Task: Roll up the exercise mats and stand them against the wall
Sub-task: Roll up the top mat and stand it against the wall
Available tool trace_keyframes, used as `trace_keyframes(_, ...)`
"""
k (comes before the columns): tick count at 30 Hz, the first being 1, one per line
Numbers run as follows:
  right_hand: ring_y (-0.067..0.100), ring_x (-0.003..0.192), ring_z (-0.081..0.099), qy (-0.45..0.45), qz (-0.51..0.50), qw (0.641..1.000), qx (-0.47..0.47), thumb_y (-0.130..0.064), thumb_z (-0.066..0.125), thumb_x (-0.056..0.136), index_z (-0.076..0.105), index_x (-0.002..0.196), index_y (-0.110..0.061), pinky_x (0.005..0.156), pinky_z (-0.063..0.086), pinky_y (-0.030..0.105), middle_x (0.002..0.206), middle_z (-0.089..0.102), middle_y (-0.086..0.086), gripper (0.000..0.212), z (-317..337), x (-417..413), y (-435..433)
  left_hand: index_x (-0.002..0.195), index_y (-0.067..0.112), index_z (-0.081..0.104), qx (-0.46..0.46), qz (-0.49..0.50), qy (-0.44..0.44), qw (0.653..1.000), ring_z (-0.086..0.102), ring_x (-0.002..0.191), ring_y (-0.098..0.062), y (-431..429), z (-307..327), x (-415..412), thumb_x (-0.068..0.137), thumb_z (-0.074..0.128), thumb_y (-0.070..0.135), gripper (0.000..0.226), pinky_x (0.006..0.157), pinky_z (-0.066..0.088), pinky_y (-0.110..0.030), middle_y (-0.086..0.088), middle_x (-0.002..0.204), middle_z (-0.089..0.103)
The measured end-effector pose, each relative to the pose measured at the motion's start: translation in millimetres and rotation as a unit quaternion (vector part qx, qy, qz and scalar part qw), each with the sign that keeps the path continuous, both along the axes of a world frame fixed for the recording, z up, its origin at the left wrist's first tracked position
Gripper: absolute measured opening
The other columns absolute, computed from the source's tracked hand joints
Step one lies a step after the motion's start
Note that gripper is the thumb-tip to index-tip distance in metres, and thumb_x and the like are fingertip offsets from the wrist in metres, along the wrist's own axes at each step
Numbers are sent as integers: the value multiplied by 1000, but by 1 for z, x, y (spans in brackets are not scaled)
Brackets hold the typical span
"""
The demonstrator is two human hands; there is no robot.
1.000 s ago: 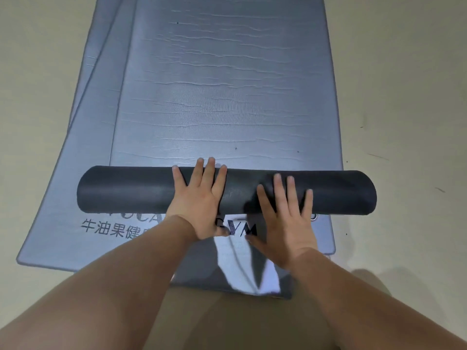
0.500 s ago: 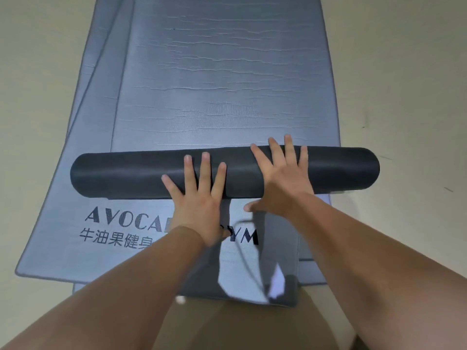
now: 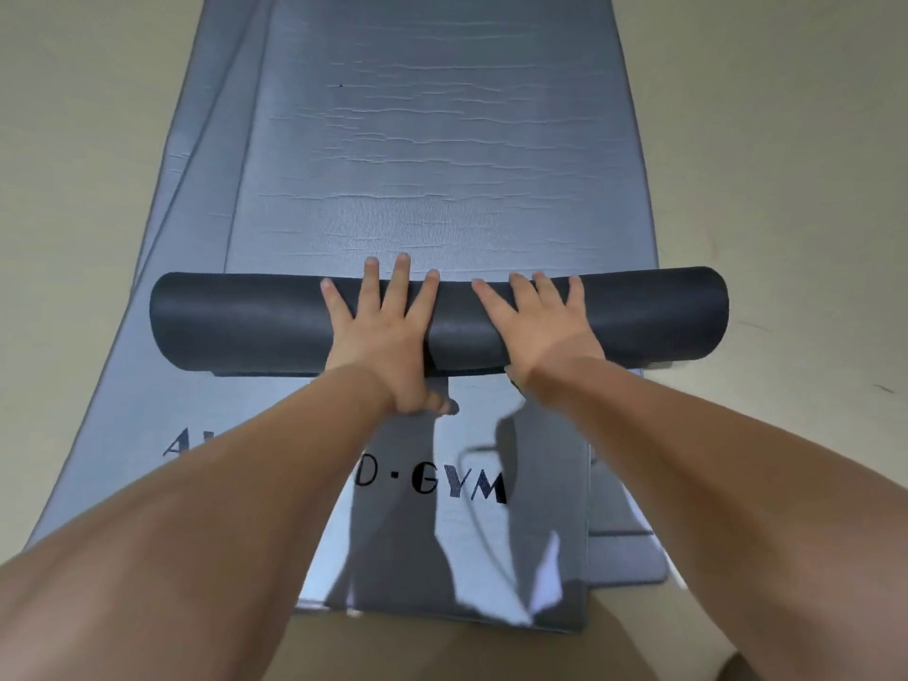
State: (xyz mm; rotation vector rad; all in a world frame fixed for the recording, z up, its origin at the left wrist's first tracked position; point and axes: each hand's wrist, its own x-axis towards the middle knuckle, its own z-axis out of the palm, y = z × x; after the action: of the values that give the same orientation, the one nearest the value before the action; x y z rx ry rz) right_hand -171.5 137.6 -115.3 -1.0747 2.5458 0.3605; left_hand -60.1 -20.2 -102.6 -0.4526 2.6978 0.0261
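Mat roll [image 3: 255, 321] further up mat | both hands [image 3: 388, 331] flat on it again

Top mat [image 3: 442, 164]: grey, creased, near end wound into a dark roll [image 3: 245, 321] lying crosswise. Lower mat [image 3: 123, 435]: grey, flat, skewed beneath, printed "GYM" in black.

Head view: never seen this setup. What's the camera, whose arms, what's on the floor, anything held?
No machine here: a person wears one wide-angle camera on the head, looking forward and down, so the bare arms are their own. The left hand and right hand lie flat, fingers spread, on a dark roll, the rolled part of a grey mat that stretches away flat. Under it lies another grey mat printed with "GYM", on a beige floor. Nothing is gripped; the palms only press.
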Motion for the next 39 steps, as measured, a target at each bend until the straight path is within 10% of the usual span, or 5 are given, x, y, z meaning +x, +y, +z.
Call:
trace_keyframes(13,28,104,61,-194,26,981,9,-35,83,73,26,154,-41,94,48,46,110,62,-3,99,40,21,16,158,11,-13,-8,-10,109,994,-11,153,-45,59,-23,110,67,69,71,136,115,0,-75,-22,166,-14)
trace_keyframes(17,35,157,13,-168,-16,986,15,-58,81,76,-11,161,-44,122,10,68,169,20,11,127,41,25,22,143,15,-46,-15,-18,42,999,-30,148,-42,48,-15,85,72,61,79,143,115,-8,-72,-18,158,-39)
trace_keyframes(20,33,158,-21,-77,-30,992,-97,-75,64,78,-18,160,-45,121,-10,69,173,-14,7,119,34,54,38,153,18,-31,-3,-20,39,999,-23,151,-40,32,-11,56,64,63,84,146,116,-4,-71,-15,164,-27)
trace_keyframes(32,35,157,-21,-1,-95,991,-91,-104,42,58,-23,158,-43,119,-12,69,171,-22,6,134,3,15,25,161,28,-5,16,-13,112,994,-16,154,-37,-6,1,-2,55,56,92,138,116,-4,-73,-9,169,-11)
trace_keyframes(39,40,155,-26,39,-45,994,-90,-101,59,49,-30,155,-43,117,-13,73,168,-29,10,150,14,-32,3,153,31,-28,-6,14,38,999,-25,151,-36,-22,-5,-30,43,69,93,160,114,-11,-71,-7,165,-27)
